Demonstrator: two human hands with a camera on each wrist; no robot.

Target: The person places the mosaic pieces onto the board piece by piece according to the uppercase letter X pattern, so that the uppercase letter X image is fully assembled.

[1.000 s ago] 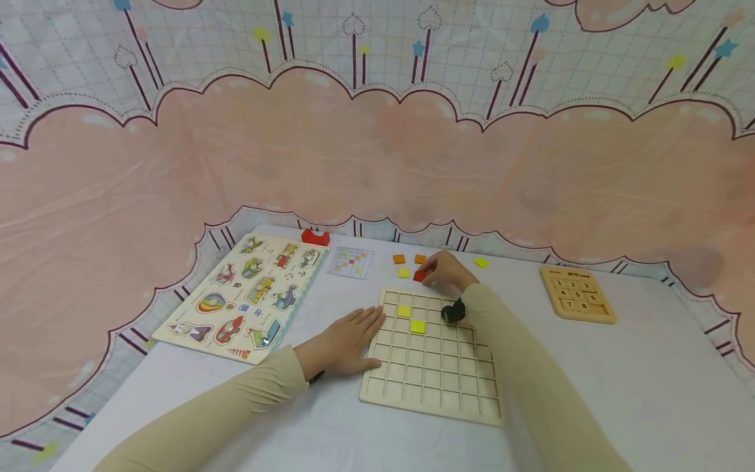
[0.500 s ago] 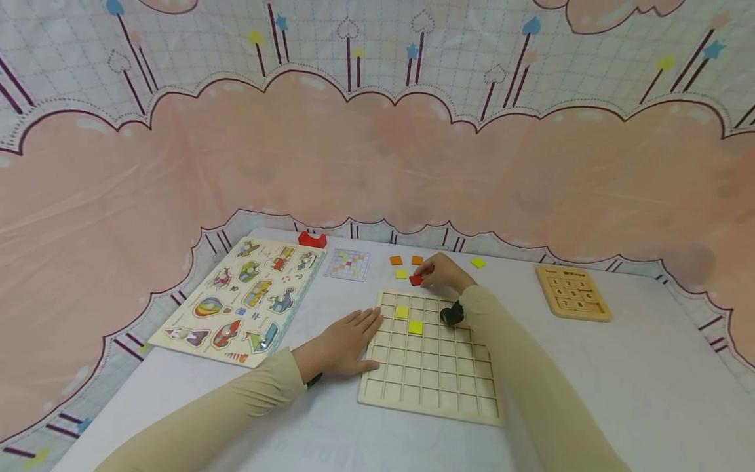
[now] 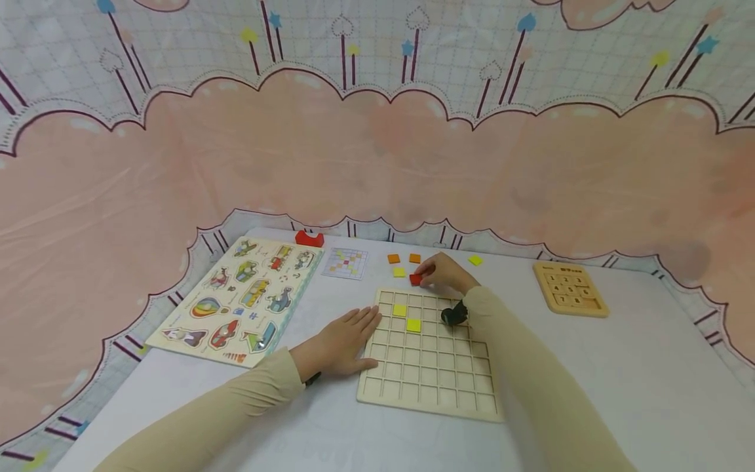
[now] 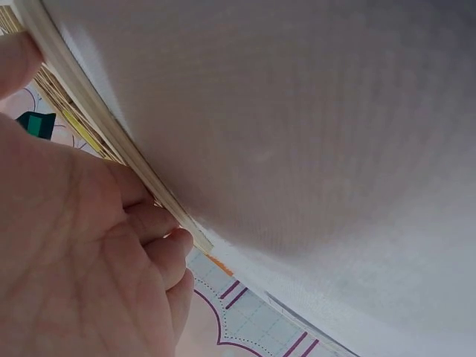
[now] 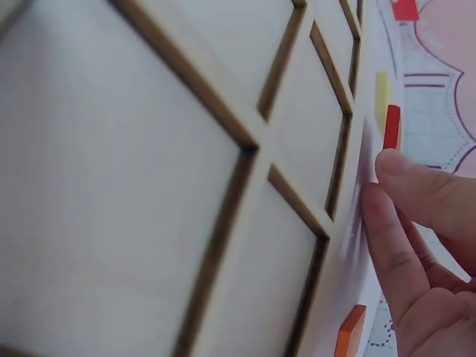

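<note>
A square wooden grid board lies on the table with two yellow tiles in its cells. My left hand rests along the board's left edge, fingers straight and thumb spread; in the left wrist view the fingertips touch the board's rim. Beyond the far edge, my right hand pinches a small red tile between thumb and fingers. The right wrist view shows that red tile upright past the thumb tip. Close to it lie a yellow tile and two orange tiles.
A pattern card lies left of the tiles, with a red notched block behind it. The picture puzzle board occupies the left side. Another yellow tile and a wooden number puzzle are to the right.
My right hand has drawn the red tile slightly toward the grid board, away from the orange tiles. The left hand has stayed at the board's edge. The head view has shifted a little.
</note>
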